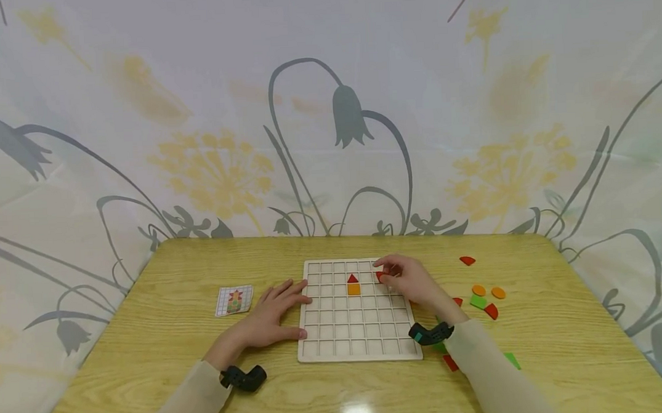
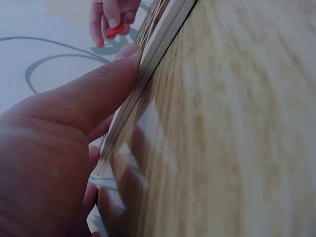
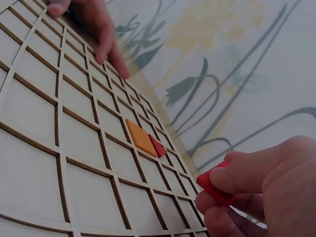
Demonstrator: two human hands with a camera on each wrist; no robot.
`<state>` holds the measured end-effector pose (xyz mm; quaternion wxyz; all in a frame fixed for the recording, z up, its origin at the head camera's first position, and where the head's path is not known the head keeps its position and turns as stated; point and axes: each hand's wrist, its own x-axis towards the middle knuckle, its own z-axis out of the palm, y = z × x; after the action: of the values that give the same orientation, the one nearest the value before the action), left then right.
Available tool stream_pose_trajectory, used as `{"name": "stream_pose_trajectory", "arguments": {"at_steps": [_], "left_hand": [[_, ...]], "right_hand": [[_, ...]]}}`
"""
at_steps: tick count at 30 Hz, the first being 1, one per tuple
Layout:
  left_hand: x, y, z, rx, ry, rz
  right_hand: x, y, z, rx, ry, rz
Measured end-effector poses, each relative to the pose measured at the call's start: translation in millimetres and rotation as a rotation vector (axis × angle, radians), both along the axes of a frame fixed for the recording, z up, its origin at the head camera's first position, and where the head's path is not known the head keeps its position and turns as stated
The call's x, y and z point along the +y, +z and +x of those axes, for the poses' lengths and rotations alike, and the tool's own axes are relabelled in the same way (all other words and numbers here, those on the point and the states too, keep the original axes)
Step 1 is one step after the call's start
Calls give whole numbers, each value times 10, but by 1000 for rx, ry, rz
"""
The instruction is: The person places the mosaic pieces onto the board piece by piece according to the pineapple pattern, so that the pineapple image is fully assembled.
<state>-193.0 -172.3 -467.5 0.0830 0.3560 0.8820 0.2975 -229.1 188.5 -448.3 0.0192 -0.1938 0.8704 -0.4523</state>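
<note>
A pale wooden grid board [image 1: 356,332] lies on the table in front of me. An orange square [image 1: 354,289] sits in one of its cells, with a red triangle [image 1: 352,279] in the cell just behind. My left hand [image 1: 268,318] rests at the board's left edge, fingers spread and thumb on the rim. Above the far right of the board, my right hand [image 1: 413,281] pinches a small flat red piece [image 3: 216,182] between thumb and fingers; its full outline is partly covered by them.
A pattern card [image 1: 234,300] with a coloured figure on a grid lies left of the board. To the right are scattered orange discs [image 1: 498,293], a green piece [image 1: 478,302] and red quarter-circles [image 1: 467,260]; my right forearm covers some pieces. A flowered curtain [image 1: 315,108] hangs behind the table.
</note>
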Motion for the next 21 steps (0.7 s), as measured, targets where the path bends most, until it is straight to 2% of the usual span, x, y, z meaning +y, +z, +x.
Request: {"name": "stream_pose_trajectory", "arguments": {"at_steps": [4, 14, 21], "left_hand": [[14, 26, 1, 5, -4, 3], [14, 16, 2, 9, 5, -11], [13, 2, 9, 4, 10, -7]], "right_hand": [[-31, -8, 9, -3, 35, -2], [-137, -87, 17, -47, -94, -58], [-165, -179, -3, -43, -109, -12]]}}
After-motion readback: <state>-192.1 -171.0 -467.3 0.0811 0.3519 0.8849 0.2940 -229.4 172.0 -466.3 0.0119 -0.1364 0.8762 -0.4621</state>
